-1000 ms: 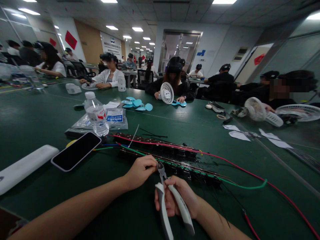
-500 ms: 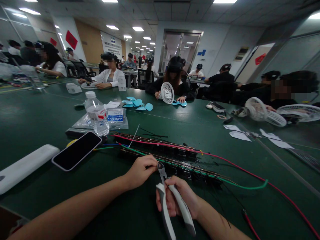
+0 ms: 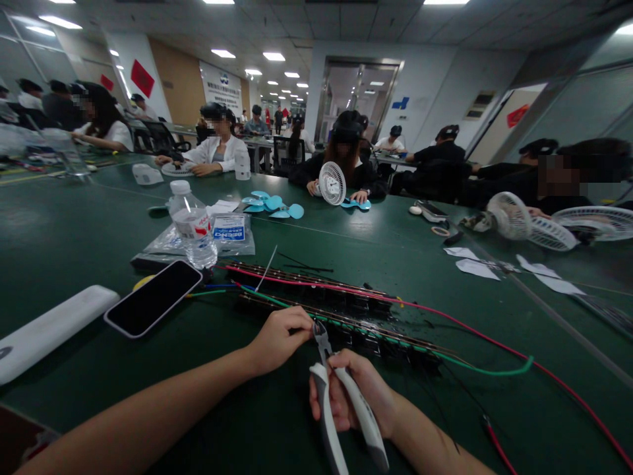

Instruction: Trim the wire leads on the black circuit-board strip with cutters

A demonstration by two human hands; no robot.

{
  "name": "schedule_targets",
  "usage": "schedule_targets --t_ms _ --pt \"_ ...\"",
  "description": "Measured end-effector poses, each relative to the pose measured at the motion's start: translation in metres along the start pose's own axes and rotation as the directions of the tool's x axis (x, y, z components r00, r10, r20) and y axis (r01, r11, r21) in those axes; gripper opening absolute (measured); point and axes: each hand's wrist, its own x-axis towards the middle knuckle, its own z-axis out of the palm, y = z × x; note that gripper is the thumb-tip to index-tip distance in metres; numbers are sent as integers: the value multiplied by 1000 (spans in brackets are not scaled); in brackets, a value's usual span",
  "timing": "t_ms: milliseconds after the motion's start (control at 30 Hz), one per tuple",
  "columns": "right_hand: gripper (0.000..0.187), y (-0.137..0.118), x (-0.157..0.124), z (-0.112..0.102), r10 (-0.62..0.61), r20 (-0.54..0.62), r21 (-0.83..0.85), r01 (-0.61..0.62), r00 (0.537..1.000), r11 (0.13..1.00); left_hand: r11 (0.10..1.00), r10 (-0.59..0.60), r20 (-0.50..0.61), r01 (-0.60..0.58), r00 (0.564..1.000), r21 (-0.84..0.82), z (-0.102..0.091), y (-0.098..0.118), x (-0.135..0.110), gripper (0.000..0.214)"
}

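My right hand [image 3: 352, 390] grips white-handled pliers [image 3: 341, 402], their jaws pointing up at the near black strip [image 3: 356, 330] of terminal blocks. My left hand [image 3: 279, 338] is closed in a pinch right beside the jaws; what its fingers pinch is too small to make out. A green wire [image 3: 469, 366] runs along the near strip and curls off to the right. A second strip [image 3: 316, 285] lies behind it with a red wire [image 3: 445, 318] along it.
A black phone [image 3: 152, 297] and a white bar [image 3: 47, 330] lie at the left on the green table [image 3: 74, 231]. Behind them stand a water bottle [image 3: 192, 224] and plastic bags [image 3: 232, 231]. Other people sit across with white fans [image 3: 331, 183] and blue blades [image 3: 271, 204].
Almost nothing: the view has drifted slightly, and both hands with the pliers have stayed at the near strip.
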Motion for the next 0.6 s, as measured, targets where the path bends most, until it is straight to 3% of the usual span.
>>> schedule_targets --t_ms 433,600 --pt "43 1 -1 0 13 -73 -32 -16 997 999 1000 -6 -2 6 1000 -7 -1 1 0 14" --pt "43 1 1 5 -24 -31 8 25 999 1000 1000 -10 -11 10 1000 -15 0 0 -1 14"
